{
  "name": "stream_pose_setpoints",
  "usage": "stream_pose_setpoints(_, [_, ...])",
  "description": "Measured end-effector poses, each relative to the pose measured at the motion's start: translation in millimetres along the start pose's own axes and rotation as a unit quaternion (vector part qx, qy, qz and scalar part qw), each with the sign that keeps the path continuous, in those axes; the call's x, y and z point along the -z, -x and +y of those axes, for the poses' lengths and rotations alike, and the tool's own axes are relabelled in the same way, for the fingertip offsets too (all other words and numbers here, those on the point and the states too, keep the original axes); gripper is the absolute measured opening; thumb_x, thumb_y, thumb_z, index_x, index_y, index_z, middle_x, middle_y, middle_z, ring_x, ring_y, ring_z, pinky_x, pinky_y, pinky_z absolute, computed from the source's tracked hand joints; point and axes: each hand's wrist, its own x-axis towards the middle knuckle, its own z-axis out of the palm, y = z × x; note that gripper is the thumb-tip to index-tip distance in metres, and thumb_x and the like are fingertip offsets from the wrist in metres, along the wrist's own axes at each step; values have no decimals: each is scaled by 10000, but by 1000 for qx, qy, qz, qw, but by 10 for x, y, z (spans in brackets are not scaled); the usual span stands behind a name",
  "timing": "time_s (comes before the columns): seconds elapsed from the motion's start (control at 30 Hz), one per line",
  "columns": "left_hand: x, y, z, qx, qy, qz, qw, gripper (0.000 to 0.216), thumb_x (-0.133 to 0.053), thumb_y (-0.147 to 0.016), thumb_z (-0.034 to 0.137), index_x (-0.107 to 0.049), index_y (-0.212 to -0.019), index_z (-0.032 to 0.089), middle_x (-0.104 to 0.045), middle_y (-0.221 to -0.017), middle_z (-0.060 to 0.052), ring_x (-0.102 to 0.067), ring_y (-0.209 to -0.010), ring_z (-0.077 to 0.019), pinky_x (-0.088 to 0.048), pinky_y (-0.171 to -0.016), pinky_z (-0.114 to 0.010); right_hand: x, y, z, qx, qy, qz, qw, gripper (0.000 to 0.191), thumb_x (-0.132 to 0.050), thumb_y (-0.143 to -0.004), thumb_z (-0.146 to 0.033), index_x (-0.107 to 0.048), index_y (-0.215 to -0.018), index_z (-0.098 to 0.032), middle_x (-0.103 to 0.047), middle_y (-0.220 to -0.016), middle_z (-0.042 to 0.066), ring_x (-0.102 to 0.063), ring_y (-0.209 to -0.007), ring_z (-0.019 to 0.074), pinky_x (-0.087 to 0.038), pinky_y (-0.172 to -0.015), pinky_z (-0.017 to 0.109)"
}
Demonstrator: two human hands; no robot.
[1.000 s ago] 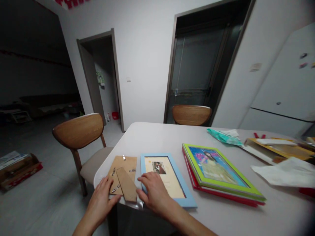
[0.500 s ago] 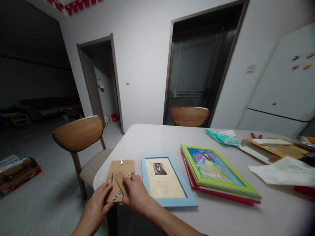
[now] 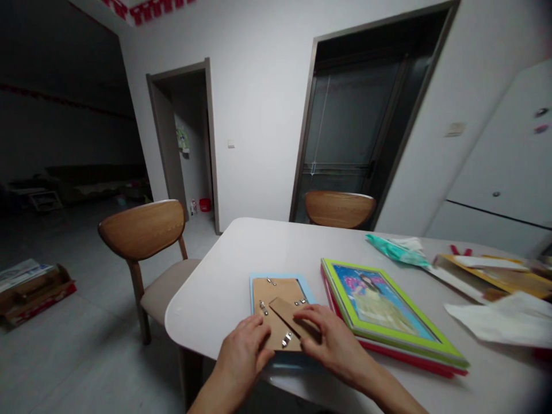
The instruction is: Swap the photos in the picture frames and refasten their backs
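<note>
Got my left hand and right hand holding this brown backing board over the light blue picture frame.

Desk, white, rounded corners: lime-green framed portrait, atop red frame; crumpled teal packet; loose white paper sheet; yellow envelope, far right. Beside desk at left: wooden chair, pale upholstered seat. At far side: second wooden chair, mainly backrest in view. Floor, left: open cardboard box with papers. Background: white refrigerator with magnets, right; dark-framed glass door; light switch on white wall; narrower doorway, left, red bucket on floor beyond; red bunting overhead; sofa in dim area.
</note>
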Motion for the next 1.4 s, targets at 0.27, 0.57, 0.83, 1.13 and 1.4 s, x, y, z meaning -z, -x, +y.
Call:
stream_pose_setpoints(0.27, [-224, -73, 59, -3, 14, -31, 999, 181, -484, -742, 129, -582, -883, 186, -596, -1048, -61, -501, -1032, -189, -341, -947, -362, -175, 20, 263, -9, 58, -19, 998, 339, -459, -613, -147, -617, -910, -183, -557, -990, 79, -486, -932, 201, -362, -829, 311])
stream_pose_setpoints(0.57, [-170, 77, -20, 6, 19, -75, 997, 245, -636, -641, 202, -547, -867, 166, -481, -1219, -113, -390, -1156, -234, -241, -996, -458, -266, 79, 167, 11, 95, -17, 995, 297, -466, -674, -186, -597, -941, -204, -534, -983, 79, -468, -898, 200, -362, -795, 324])
stream_pose_setpoints(0.83, [-150, 113, -188, 5, 25, -55, 998, 400, -575, -667, 142, -484, -1056, 171, -470, -1232, -109, -385, -1163, -212, -250, -994, -457, -272, 137, -87, 101, 101, -58, 988, 282, -440, -764, -251, -554, -1015, -309, -462, -1140, 42, -373, -1053, 208, -295, -867, 364])
stream_pose_setpoints(1.13, [-142, 110, -269, -14, 45, -44, 998, 297, -555, -704, 190, -524, -1000, 203, -496, -1212, -74, -403, -1149, -199, -256, -995, -450, -228, 88, -187, 108, 86, -100, 985, 244, -511, -722, -320, -573, -957, -316, -453, -1120, 10, -363, -1048, 188, -298, -866, 336])
stream_pose_setpoints(1.4, [-110, 112, -230, 13, 55, -56, 997, 405, -554, -678, 133, -485, -1072, 196, -467, -1236, -99, -377, -1169, -207, -243, -999, -469, -268, 7, -10, 98, 73, -34, 992, 326, -451, -766, -296, -527, -1079, -247, -467, -1127, 62, -397, -1041, 181, -317, -877, 316])
